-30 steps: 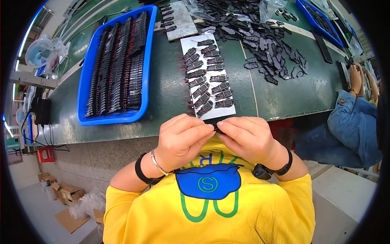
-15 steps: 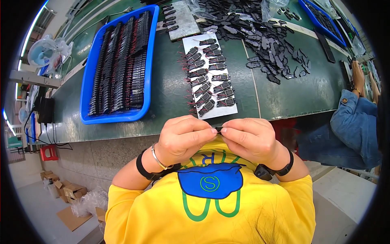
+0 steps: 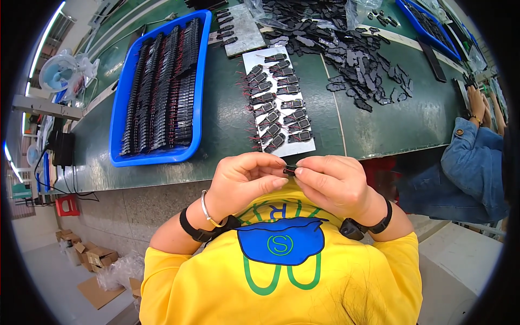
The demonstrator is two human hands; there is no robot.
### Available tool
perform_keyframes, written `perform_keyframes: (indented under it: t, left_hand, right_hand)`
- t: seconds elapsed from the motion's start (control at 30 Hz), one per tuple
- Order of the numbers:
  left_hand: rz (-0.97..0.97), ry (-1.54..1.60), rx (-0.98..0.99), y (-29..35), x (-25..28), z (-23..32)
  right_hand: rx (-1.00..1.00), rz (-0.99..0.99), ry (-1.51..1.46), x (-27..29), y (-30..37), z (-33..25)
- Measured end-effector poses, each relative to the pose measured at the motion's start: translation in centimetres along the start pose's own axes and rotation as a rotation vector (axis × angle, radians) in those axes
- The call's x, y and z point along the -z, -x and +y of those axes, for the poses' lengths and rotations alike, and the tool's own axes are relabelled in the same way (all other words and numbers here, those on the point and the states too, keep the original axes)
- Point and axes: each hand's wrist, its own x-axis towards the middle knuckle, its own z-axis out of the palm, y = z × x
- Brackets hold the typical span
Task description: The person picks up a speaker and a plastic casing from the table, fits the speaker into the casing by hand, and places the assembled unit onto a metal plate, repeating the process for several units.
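Just over the table's front edge, my right hand [image 3: 333, 181] pinches a small black part [image 3: 290, 170] between thumb and fingers. It resembles the small speaker modules on the board, but most of it is covered by the fingertips. My left hand [image 3: 244, 181] is beside it, thumb and forefinger apart, the forefinger tip close to the part's left end. Whether that fingertip touches it I cannot tell. Beyond my hands a white board [image 3: 307, 147] carries two columns of black speaker modules [image 3: 292, 103] with thin red wires sticking out to the left.
A blue tray [image 3: 115, 132] packed with rows of black modules stands left. Loose flat black pieces [image 3: 368, 70] are heaped at the right. A grey metal plate [image 3: 244, 32] lies behind the board. Another person's denim sleeve [image 3: 471, 157] is at far right, near a second blue tray [image 3: 430, 30].
My left thumb and forefinger have parted from their pinch, and the black part now shows more in my right fingers. The view has shifted very slightly.
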Motion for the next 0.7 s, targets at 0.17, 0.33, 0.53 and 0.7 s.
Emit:
perform_keyframes:
  t: [0.17,0.33,0.53,0.7]
  left_hand:
    - [-0.015,-0.006,0.065,-0.22,0.21,-0.01]
    - [0.017,-0.108,0.121,-0.43,0.04,0.35]
    - [0.020,-0.005,0.180,-0.52,0.27,0.17]
    - [0.016,0.015,0.180,-0.77,0.21,0.07]
  right_hand:
    - [0.005,-0.038,0.033,0.10,0.06,-0.07]
    - [0.034,-0.046,0.055,0.05,0.23,0.03]
    - [0.051,-0.038,0.068,-0.25,0.41,0.16]
    - [0.059,-0.020,0.098,-0.32,0.61,0.31]
